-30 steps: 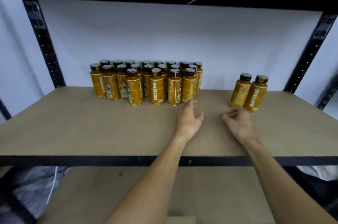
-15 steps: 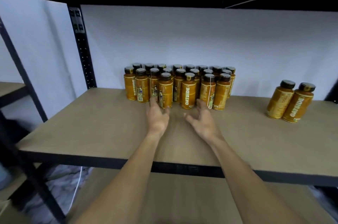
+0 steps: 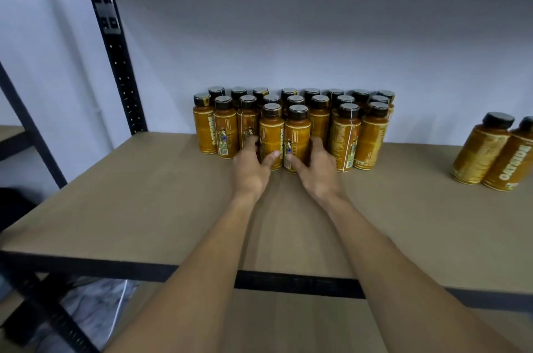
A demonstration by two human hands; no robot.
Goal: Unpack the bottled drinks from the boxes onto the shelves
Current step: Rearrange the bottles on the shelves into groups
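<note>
Several amber bottles with black caps stand packed in rows at the back of the brown shelf board (image 3: pixel 144 202). Two of them stand at the front of the group. My left hand (image 3: pixel 252 169) grips the left front bottle (image 3: pixel 271 133), thumb on its face and fingers round its left side. My right hand (image 3: pixel 315 171) grips the right front bottle (image 3: pixel 297 136), thumb in front and fingers round its right side. Both bottles are upright and their bases sit on the board. Two more bottles (image 3: pixel 494 153) stand apart at the right edge of view.
A black perforated upright (image 3: pixel 115 55) rises at the shelf's left rear. The white wall (image 3: pixel 288 35) sits right behind the bottles. A black front rail (image 3: pixel 297 285) edges the board, with a lower shelf (image 3: pixel 288 329) beneath it. Crumpled plastic (image 3: pixel 95 303) lies at the lower left.
My view has swung left and closer to the group. Both hands have moved forward from the bare board and taken hold of the two front bottles.
</note>
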